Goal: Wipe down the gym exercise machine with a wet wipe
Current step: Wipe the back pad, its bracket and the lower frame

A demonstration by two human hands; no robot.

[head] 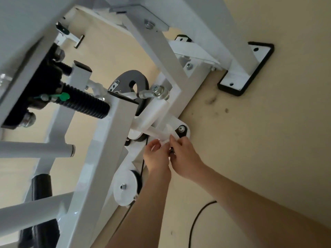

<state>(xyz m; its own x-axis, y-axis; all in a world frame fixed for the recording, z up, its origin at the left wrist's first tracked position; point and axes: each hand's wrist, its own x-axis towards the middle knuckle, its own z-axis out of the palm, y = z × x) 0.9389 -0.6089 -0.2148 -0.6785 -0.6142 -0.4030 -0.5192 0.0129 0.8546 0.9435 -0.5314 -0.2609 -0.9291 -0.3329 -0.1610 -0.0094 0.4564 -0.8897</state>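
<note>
A: Warmish, diffuse light, rather dim; no hard shadows on the floor (268, 140); it darkens toward the lower right corner; where the light comes from I cannot tell.

B: Agreed; the white frame (114, 133) is brightest at the middle, with a mild sheen on its painted face; the big beam (26, 24) at upper left reads grey and out of focus.

A: Detail is smeared throughout; the left hand (157, 156) and right hand (186, 158) have soft edges; the pale wipe (165, 138) between them melts into the white metal.

B: Straight tubes bow near the edges; wide-lens distortion; the whole view sits tilted.
</note>
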